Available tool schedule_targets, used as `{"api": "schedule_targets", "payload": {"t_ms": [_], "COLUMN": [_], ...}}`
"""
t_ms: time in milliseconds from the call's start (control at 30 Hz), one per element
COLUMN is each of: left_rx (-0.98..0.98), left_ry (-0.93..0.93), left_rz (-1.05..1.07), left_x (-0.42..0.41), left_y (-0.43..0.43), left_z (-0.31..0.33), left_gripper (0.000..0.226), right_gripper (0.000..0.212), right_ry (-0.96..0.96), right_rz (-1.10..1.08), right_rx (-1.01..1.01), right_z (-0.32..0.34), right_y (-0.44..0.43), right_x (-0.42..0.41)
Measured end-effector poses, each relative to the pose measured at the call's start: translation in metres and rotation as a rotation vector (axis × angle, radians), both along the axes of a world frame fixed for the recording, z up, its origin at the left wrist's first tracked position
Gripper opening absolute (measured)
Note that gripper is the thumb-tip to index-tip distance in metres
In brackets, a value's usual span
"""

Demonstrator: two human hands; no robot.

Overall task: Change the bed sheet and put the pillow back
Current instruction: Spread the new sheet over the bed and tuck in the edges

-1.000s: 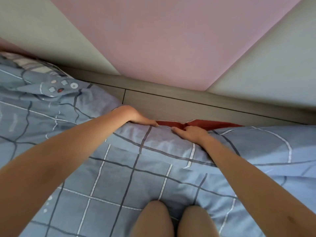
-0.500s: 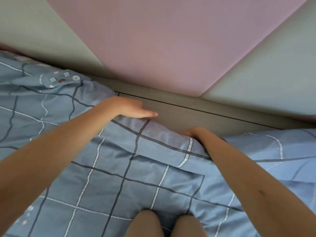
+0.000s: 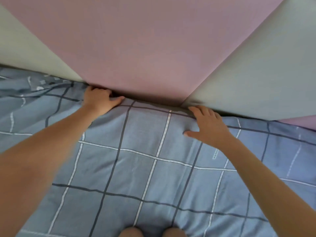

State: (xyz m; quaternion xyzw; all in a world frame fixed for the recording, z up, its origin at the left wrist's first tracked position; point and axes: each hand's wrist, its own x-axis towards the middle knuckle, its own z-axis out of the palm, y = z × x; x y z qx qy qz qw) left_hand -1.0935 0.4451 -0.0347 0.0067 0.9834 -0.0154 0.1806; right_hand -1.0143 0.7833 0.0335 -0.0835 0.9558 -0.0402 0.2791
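Note:
A blue checked bed sheet (image 3: pixel 153 168) covers the mattress up to the padded headboard. At the sheet's far edge my left hand (image 3: pixel 100 100) presses the cloth down against the headboard, its fingertips curled into the gap and partly hidden. My right hand (image 3: pixel 207 128) lies flat on the sheet close to the same edge, fingers spread and straight, thumb pointing left. No pillow is in view.
The headboard stands right behind the sheet edge, with a pink panel (image 3: pixel 145 48) in the middle and grey-green panels (image 3: pixel 256 79) on both sides. Bunched sheet with a small print (image 3: pixel 42 84) lies at the far left. My knees (image 3: pixel 150 232) rest at the bottom.
The sheet edge has moved up to the headboard, covering the wooden frame and the red layer seen before. Both hands have moved forward; the right hand has come out and lies flat.

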Motion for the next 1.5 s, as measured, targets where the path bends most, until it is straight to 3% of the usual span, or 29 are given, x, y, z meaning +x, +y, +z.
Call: {"api": "schedule_targets", "payload": {"t_ms": [100,200,267,433,567,667,733,800,867,933,1067,1167,1267,1333,1400,1500], "left_rx": [0.031,0.272,0.341,0.127,0.037,-0.042,0.049,0.136,0.183,0.192,0.129,0.068,0.093,0.091,0.018,-0.003], "left_ry": [0.203,0.275,0.199,-0.089,-0.195,-0.145,0.041,0.181,0.106,0.023,-0.162,-0.205,0.115,0.197,0.171,0.034], "left_rz": [0.226,0.430,0.378,0.274,0.266,0.223,0.045,-0.267,-0.412,-0.409,-0.396,-0.357,-0.375,-0.299,-0.096,0.303], "left_x": [0.027,0.066,0.084,0.077,0.058,0.056,0.050,0.040,0.023,0.010,-0.009,-0.012,0.013,0.033,0.031,0.025], "left_y": [0.016,0.042,0.048,0.023,0.021,0.023,0.019,0.018,0.024,0.034,0.034,0.023,0.005,-0.001,0.008,0.044], "left_z": [-0.011,-0.013,-0.014,-0.033,-0.028,-0.023,-0.021,-0.020,-0.019,-0.017,-0.019,-0.003,0.008,0.005,-0.007,-0.013], "left_gripper": [0.058,0.073,0.089,0.103,0.108,0.109,0.092,0.071,0.069,0.064,0.049,0.069,0.072,0.068,0.075,0.089], "right_gripper": [0.098,0.123,0.134,0.146,0.148,0.139,0.117,0.089,0.083,0.091,0.103,0.092,0.079,0.075,0.075,0.070], "right_ry": [0.252,0.178,0.073,-0.117,-0.161,-0.101,0.087,0.223,0.162,0.020,-0.267,-0.129,0.247,0.510,0.634,0.661], "right_rz": [-0.344,-0.749,-0.908,-0.956,-0.936,-0.837,-0.584,-0.286,-0.115,-0.049,-0.106,-0.109,-0.089,-0.155,-0.305,-0.513], "right_rx": [0.000,-0.057,-0.098,0.030,0.065,0.112,0.149,0.058,-0.010,-0.011,-0.051,0.053,0.118,0.099,0.119,0.125], "right_z": [-0.022,-0.035,-0.044,-0.076,-0.079,-0.079,-0.079,-0.080,-0.077,-0.075,-0.071,-0.063,-0.062,-0.073,-0.090,-0.103], "right_y": [-0.008,-0.019,-0.019,-0.020,-0.013,-0.013,-0.011,-0.006,-0.001,0.001,-0.004,-0.007,-0.009,-0.008,-0.009,-0.027], "right_x": [0.034,0.060,0.062,0.032,0.022,0.025,0.023,0.012,-0.007,-0.028,-0.052,-0.040,-0.002,0.016,0.017,0.009]}}
